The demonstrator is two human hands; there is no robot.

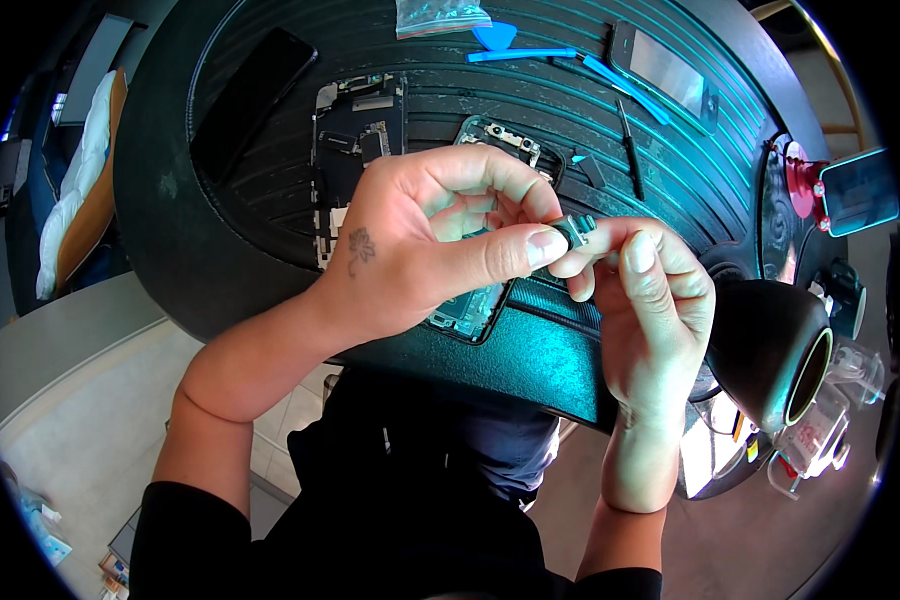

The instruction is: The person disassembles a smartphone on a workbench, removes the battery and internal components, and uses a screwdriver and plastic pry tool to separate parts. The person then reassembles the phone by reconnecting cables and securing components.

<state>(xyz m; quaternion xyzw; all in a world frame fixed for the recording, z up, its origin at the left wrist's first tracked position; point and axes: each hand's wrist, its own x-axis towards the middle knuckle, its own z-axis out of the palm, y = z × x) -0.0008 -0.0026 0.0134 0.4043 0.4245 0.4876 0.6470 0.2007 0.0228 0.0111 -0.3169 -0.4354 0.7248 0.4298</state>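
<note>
— What do you see nearest to the body?
— The black sleeves (192,540) come first, and then two bare hands above the edge of a dark table (160,195).
— What does the left hand (430,235) do?
— Its thumb and index finger pinch a small dark part (574,231). The part is up in the air, between the two hands.
— And the right hand (655,310)?
— It is just beside, with bent fingers. The index finger reaches to the part and seems to touch it, while the thumb tip is apart from it. If this hand also grips, I cannot tell.
— What lies underneath?
— Under the left hand there is an opened phone (470,308), partly covered by the fingers. To the left of it lies a dark phone piece (360,130) with its inner side showing.
— To the right, nearby?
— A black bell-shaped object (770,350) lies tilted, near the right wrist.
— And farther on the table?
— A thin screwdriver (630,150), then blue plastic tools (520,55), and a phone with a grey screen (667,72). At the far left lies a black phone (255,100); at the far edge, a clear plastic bag (440,16).
</note>
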